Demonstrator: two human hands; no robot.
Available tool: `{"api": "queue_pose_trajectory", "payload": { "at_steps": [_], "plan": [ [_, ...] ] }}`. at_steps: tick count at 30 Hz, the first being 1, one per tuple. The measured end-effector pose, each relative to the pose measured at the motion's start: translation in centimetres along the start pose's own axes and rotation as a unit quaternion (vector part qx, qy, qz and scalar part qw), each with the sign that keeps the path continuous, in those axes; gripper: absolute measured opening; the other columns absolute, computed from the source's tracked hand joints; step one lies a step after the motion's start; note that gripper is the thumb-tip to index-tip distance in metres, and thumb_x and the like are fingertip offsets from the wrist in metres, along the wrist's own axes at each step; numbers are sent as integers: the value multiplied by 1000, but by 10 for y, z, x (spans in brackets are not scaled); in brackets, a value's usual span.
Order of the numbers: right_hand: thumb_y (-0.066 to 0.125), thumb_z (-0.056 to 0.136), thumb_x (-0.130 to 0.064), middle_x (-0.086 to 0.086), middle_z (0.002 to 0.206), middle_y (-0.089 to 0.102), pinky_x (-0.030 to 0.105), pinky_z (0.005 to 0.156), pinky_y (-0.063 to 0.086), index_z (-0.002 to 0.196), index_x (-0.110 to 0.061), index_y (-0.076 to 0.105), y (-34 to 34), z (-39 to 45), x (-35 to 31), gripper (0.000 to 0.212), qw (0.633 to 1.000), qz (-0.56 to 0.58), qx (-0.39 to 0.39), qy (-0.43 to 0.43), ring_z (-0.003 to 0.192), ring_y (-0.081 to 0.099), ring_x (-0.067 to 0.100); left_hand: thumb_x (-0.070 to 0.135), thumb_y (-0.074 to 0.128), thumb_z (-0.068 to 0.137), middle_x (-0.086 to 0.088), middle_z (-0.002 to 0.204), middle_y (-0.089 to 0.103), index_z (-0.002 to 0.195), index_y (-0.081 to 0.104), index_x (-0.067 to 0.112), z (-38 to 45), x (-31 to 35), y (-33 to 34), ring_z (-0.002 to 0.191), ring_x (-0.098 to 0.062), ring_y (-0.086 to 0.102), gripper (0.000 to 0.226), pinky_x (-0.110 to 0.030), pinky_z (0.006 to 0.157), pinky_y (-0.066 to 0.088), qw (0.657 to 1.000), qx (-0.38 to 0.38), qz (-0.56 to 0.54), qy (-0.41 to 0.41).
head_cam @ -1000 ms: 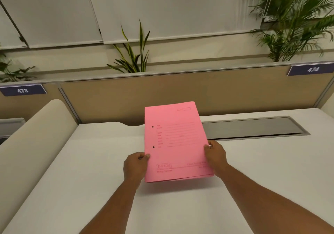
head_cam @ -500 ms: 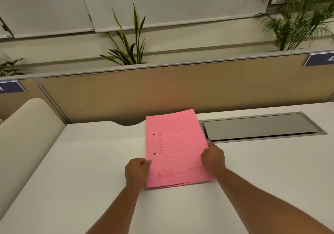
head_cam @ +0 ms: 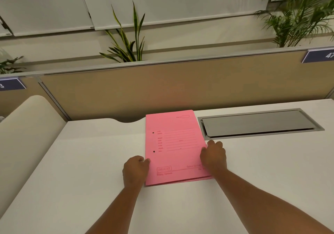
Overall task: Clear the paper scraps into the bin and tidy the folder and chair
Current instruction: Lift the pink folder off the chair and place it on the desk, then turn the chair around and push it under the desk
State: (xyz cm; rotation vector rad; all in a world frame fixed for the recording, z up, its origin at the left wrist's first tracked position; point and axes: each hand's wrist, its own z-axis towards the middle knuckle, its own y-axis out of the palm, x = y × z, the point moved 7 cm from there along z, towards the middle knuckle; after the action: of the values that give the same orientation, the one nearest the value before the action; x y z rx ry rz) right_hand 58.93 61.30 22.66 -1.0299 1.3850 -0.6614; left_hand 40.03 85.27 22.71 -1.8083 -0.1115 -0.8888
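Note:
A pink folder lies flat and closed on the white desk, its far edge near the partition. My left hand grips the folder's left edge near the front corner. My right hand rests on its right edge, fingers curled over the cover. No paper scraps, bin or chair are in view.
A grey cable hatch is set into the desk just right of the folder. A tan partition closes the back, with plants behind it. A cream curved divider borders the desk on the left.
The folder was held tilted up above the desk; it has come down and now lies flat on the surface, with both hands still at its side edges.

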Motion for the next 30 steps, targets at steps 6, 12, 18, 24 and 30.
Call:
{"api": "queue_pose_trajectory", "payload": {
  "at_steps": [6, 12, 18, 24, 30],
  "plan": [
    [44, 97, -31, 12, 124, 53, 43, 91, 47, 131, -16, 52, -6, -9, 5, 38, 998, 9, -1, -62, 116, 49, 31, 24, 57, 86, -4, 115, 69, 115, 67, 13, -4, -9, -12, 106, -25, 61, 33, -32, 88, 44, 1000, 3, -15, 12],
    [47, 97, -34, 7, 124, 54, 37, 94, 45, 131, -21, 54, -16, -45, 5, 37, 978, 6, -20, -206, 116, 48, 26, 22, 55, 88, -1, 111, 69, 111, 69, 16, -44, 4, -16, 96, -18, 63, 27, -23, 80, 42, 993, -30, -28, 110],
    [50, 98, -28, 2, 120, 61, 30, 96, 41, 120, -21, 64, -30, -112, 12, 27, 956, 18, -66, -287, 113, 53, 21, 22, 57, 87, 10, 99, 70, 98, 72, 22, -113, 5, -25, 77, -7, 64, 18, -22, 75, 47, 977, -78, -26, 196],
    [48, 99, -31, -1, 107, 66, 30, 92, 44, 109, -22, 69, -54, -223, 49, 25, 948, -11, -91, -306, 103, 59, 18, 27, 57, 87, 21, 87, 67, 90, 71, 29, -225, -24, -30, 77, 2, 62, 15, -18, 74, 47, 953, -161, -17, 256],
    [47, 98, -26, 1, 107, 69, 29, 87, 45, 110, -18, 69, -74, -331, 99, 27, 955, -32, -125, -268, 99, 61, 17, 35, 53, 85, 21, 86, 69, 82, 70, 31, -340, -56, -13, 77, 5, 60, 17, -16, 70, 46, 909, -268, 37, 317]
  ]
}}
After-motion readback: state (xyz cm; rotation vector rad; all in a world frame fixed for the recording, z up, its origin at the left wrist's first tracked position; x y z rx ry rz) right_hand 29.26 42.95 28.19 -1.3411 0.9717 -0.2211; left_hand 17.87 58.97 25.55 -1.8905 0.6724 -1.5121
